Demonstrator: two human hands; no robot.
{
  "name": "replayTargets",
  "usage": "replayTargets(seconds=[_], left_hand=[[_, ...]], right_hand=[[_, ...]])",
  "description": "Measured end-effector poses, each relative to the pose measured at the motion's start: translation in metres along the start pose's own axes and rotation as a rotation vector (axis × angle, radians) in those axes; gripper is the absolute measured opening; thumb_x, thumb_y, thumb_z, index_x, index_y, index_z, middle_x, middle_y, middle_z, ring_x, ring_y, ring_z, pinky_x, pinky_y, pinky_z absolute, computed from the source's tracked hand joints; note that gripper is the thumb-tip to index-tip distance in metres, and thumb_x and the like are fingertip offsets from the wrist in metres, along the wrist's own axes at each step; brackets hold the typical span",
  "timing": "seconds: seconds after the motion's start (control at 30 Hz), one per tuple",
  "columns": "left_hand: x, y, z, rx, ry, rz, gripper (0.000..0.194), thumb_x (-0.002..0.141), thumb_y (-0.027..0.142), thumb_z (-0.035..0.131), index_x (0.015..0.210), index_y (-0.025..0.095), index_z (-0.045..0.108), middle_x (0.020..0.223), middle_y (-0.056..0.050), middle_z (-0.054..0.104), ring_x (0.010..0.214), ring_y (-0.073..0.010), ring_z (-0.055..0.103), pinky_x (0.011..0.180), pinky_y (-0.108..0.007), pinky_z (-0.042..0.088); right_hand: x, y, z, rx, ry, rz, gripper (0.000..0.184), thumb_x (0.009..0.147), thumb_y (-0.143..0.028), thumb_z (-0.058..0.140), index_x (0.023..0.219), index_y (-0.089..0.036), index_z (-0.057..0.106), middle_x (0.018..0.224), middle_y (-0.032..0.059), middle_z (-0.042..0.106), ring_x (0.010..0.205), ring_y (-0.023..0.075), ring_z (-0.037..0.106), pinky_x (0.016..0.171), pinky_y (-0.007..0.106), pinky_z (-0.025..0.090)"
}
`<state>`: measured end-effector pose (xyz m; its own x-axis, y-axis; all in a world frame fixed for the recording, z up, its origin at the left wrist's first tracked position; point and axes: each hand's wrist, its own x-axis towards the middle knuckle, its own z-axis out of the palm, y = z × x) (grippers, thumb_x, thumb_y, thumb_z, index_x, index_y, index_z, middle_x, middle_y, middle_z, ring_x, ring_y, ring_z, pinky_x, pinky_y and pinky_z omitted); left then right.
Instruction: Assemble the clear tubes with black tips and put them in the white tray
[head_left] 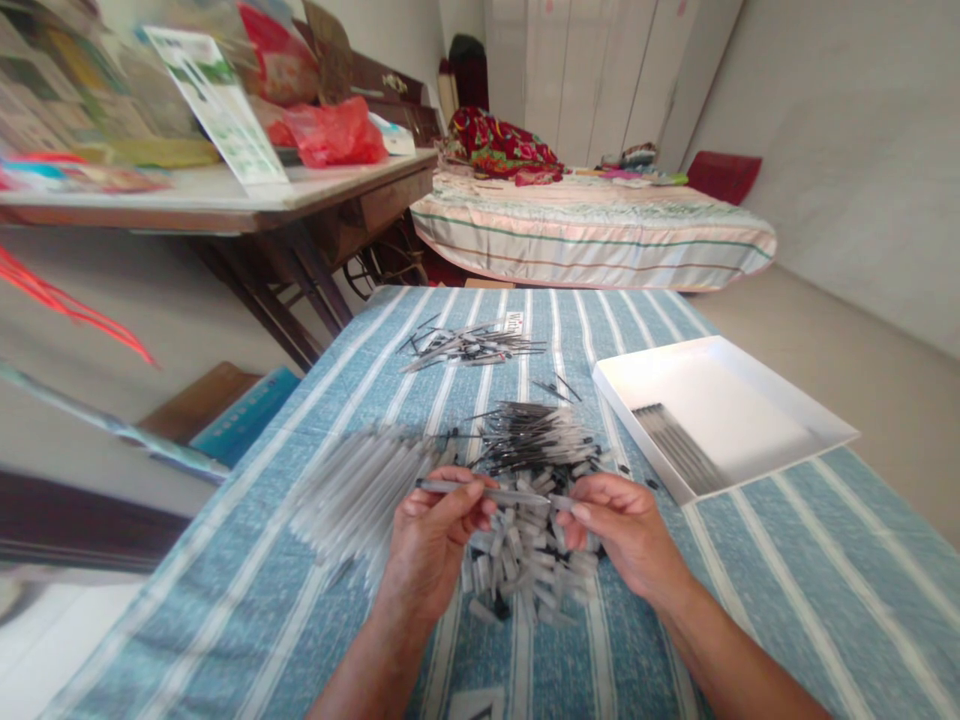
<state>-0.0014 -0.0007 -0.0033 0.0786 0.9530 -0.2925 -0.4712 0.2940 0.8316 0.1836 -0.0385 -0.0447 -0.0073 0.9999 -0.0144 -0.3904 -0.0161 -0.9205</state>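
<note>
My left hand (442, 510) is closed around a pen (514, 495), which lies nearly level with its dark end to the left and its tip to the right. Between the fingers of my right hand (611, 515) is a translucent pen cap (562, 503), right at the pen's tip; whether the tip is inside it I cannot tell. Below the hands lies a heap of loose caps (517, 560). Just beyond is a pile of dark-tipped refills (532, 435). To the left, many clear pen barrels (360, 495) lie side by side.
A white box (765, 420) on the right holds a row of finished-looking pens (679, 445) along its left side. Farther back lies a scattered pile of thin refills (472, 345). A striped blue cloth (300, 620) covers the table. A cluttered desk (330, 190) stands left, a bed (600, 235) behind.
</note>
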Motion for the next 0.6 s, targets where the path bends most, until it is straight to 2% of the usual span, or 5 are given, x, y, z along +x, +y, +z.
replayTargets(seconds=[0.6], left_hand=[[-0.0006,-0.0050,0.0014,0.054,-0.016,-0.032,0.018,0.057,0.015,0.073,0.068,0.013,0.059,0.068,-0.003,0.067,0.051,-0.0112,0.059,0.046,-0.020,0.045]], right_hand=[[-0.0006,0.0064,-0.0017,-0.141,-0.032,-0.034,0.015,0.073,-0.029,0.067,0.074,-0.015,0.064,0.064,0.0031,0.069,0.049,0.0118,0.059,0.048,0.022,0.045]])
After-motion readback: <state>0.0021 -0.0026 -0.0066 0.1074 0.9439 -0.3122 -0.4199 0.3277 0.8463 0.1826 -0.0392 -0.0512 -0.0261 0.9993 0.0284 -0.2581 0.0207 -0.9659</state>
